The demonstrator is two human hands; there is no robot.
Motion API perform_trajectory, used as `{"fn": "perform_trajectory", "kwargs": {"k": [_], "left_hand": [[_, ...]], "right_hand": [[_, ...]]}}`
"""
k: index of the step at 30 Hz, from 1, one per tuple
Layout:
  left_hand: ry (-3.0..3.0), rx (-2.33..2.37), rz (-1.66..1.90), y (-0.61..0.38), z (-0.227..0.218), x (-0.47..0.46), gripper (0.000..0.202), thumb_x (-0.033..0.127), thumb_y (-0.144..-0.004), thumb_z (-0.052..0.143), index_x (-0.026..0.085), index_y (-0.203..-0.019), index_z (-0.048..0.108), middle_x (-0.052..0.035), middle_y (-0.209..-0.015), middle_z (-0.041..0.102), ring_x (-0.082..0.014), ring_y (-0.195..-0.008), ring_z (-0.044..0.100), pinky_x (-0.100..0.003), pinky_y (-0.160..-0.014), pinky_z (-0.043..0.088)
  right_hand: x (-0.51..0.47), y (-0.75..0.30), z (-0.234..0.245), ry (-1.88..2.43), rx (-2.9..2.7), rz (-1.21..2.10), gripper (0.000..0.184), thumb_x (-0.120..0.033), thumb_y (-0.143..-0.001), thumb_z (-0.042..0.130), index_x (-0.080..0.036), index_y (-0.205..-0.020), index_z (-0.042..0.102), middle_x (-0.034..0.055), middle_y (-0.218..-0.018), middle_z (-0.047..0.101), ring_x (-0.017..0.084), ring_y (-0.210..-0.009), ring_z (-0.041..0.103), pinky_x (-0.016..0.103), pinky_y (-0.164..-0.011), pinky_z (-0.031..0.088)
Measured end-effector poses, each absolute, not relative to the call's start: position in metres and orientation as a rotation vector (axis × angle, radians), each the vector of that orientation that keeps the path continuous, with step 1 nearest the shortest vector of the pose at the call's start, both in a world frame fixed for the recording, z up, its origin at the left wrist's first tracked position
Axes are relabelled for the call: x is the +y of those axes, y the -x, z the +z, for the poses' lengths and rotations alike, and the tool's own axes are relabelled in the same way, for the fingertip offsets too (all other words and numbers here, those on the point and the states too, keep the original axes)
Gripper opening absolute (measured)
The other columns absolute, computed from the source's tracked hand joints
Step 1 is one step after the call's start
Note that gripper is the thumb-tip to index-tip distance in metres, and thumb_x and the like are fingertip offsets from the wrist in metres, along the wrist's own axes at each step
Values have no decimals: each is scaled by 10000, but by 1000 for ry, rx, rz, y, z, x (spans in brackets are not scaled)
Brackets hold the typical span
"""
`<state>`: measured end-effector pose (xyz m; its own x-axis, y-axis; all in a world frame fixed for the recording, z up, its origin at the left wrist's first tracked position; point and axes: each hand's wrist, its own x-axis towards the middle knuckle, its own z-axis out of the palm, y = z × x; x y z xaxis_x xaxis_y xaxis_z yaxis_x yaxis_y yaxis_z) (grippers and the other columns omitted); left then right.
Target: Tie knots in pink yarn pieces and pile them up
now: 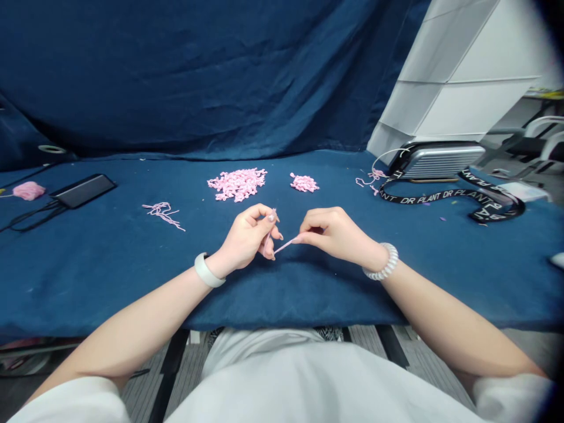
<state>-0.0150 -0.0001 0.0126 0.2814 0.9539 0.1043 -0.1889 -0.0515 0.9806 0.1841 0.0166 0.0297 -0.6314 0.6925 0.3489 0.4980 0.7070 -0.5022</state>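
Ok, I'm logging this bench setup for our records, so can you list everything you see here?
blue cloth: one, dark blue, covering the table
blue backdrop: one, dark blue, behind the table
pink knotted yarn pieces: two piles, pink, centre back, larger on the left
loose yarn strands: small bunch, pink, left of the piles
yarn ball: one, pink, far left
flat device: one, black, far left, with a black cable
ribbed case: one, silver, back right
DR PLANT lanyard: one, black, in front of the case
pink yarn strand: one, pink, between the hands
left hand: one, white band on the wrist
right hand: one, white coil bracelet on the wrist
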Motion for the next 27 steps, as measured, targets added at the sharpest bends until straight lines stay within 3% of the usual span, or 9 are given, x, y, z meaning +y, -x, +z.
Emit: {"fn": "perform_trajectory", "kwargs": {"k": [6,15,21,27], "left_hand": [[-1306,819,1070,14,12,-1,329,449,-779,600,170,-845,440,35,-637,599,-88,-318,512,-184,-281,424],[-1305,868,850,13,14,-5,298,399,-767,630,129,-777,503,-20,-720,659,-80,-336,534,-148,-261,388],[-1270,783,777,13,16,-9,300,395,-781,619,125,-736,495,-36,-683,672,-96,-334,542,-147,-257,374],[-1238,784,724,12,18,-12,328,406,-756,645,121,-720,487,-77,-663,686,-93,-307,517,-134,-243,325]], "right_hand": [[12,-186,34,744,-2487,439,312,-343,-857,423,-126,-815,643,37,-822,613,-3,-733,522,119,-711,391],[8,-186,31,762,-2375,311,275,-354,-809,512,-121,-727,634,16,-729,599,-14,-653,486,110,-653,363],[6,-179,25,744,-2280,433,285,-329,-843,455,-111,-728,600,10,-730,573,-28,-666,475,89,-662,377],[4,-174,19,677,-2137,559,240,-317,-808,512,-105,-743,605,17,-748,579,-26,-686,505,88,-664,411]]}}
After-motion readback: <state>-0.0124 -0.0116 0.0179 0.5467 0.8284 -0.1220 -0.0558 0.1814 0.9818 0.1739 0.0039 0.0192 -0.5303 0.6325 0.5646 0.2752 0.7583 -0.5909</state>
